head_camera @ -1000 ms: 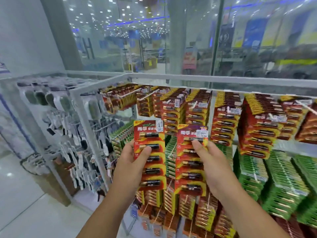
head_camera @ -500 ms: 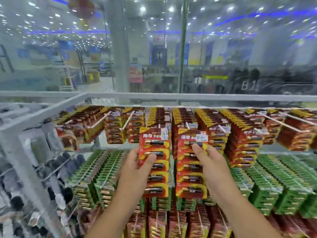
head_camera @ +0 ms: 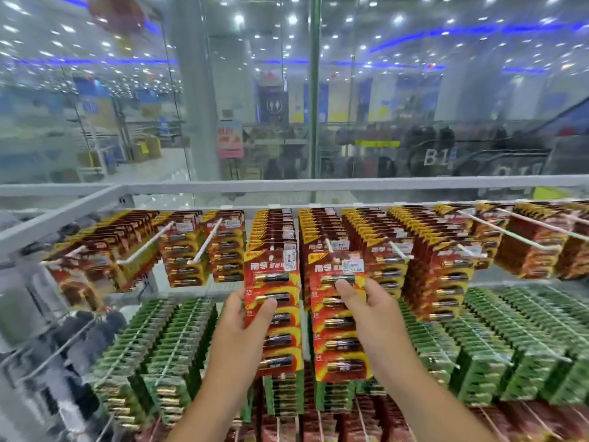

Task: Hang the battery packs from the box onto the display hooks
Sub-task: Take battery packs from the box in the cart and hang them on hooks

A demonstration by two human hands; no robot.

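Left hand (head_camera: 245, 323): grasping red battery pack (head_camera: 274, 309), thumb across its front, held upright before the rack's middle hooks. Right hand (head_camera: 373, 314): grasping second red battery pack (head_camera: 339, 317), thumb on front, just beside the first. Behind: green battery packs (head_camera: 178, 339), lower row. Farther: hanging red packs (head_camera: 439, 260) on white display hooks (head_camera: 204, 240), top rail (head_camera: 287, 188).

Tight rack, few gaps
Red packs (head_camera: 427, 266) crowd the top hooks; the left hook (head_camera: 145, 247) shows bare wire; green packs (head_camera: 497, 342) block below.
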